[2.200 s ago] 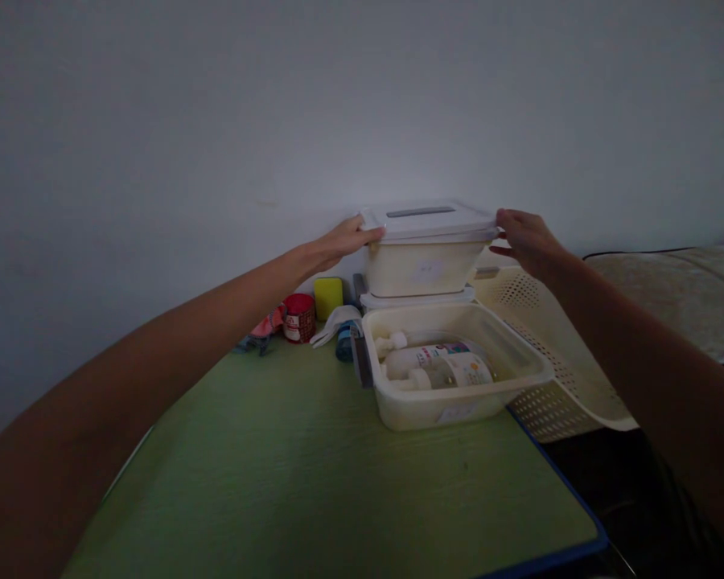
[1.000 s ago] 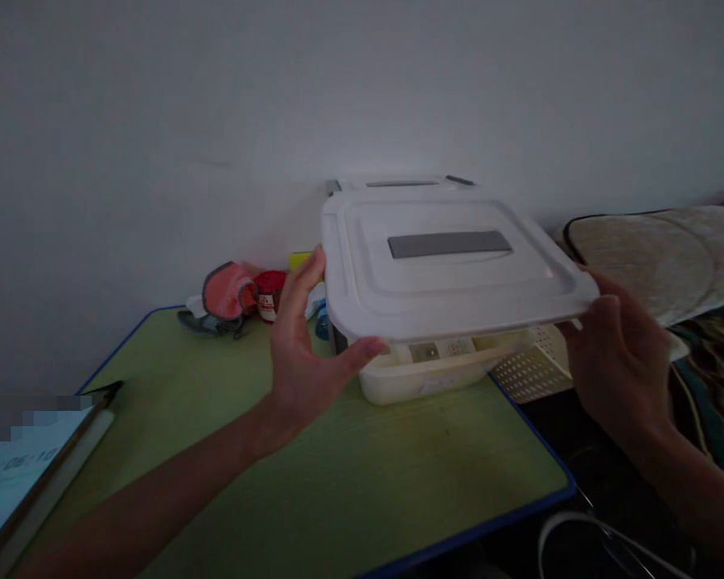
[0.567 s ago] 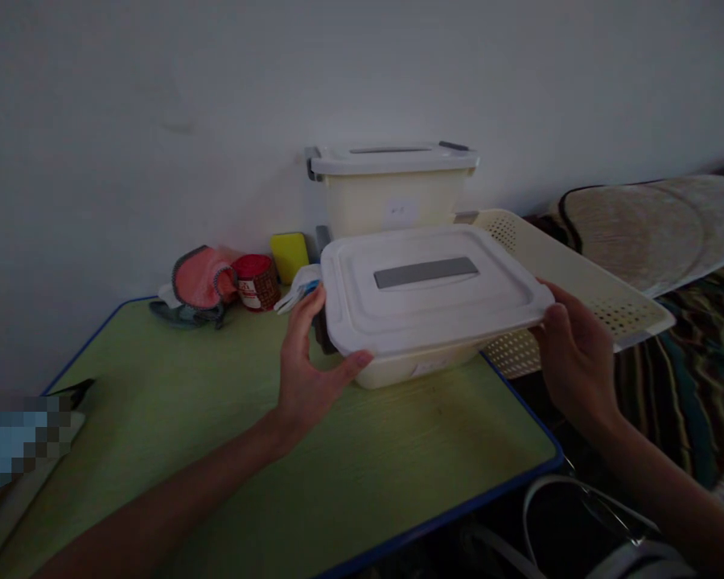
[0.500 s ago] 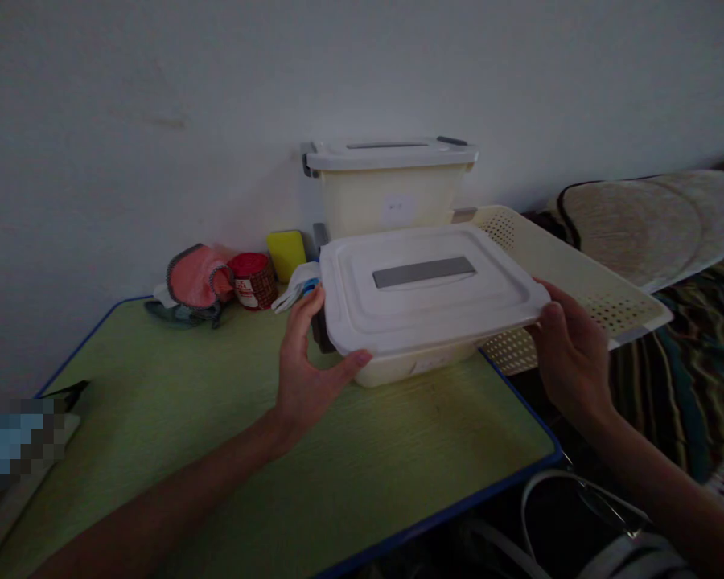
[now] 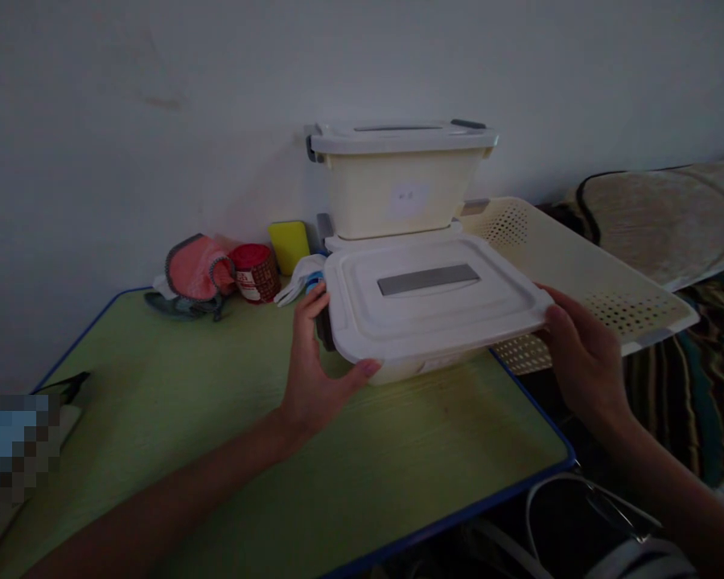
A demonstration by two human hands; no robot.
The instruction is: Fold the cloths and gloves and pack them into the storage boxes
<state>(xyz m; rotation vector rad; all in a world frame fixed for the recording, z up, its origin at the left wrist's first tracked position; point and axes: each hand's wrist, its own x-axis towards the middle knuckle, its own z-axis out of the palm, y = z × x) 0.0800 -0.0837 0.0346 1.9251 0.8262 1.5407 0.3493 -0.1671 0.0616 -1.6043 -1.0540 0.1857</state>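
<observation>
Fingers (image 5: 359, 375) on white lid (image 5: 440, 310), cream tub (image 5: 398, 371) beneath, contents hidden

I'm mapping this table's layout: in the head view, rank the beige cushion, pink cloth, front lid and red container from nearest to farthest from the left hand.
1. Front lid: its left edge is in the left hand.
2. Red container: beyond the hand, leftward.
3. Pink cloth: just left of the container.
4. Beige cushion: far right.
</observation>
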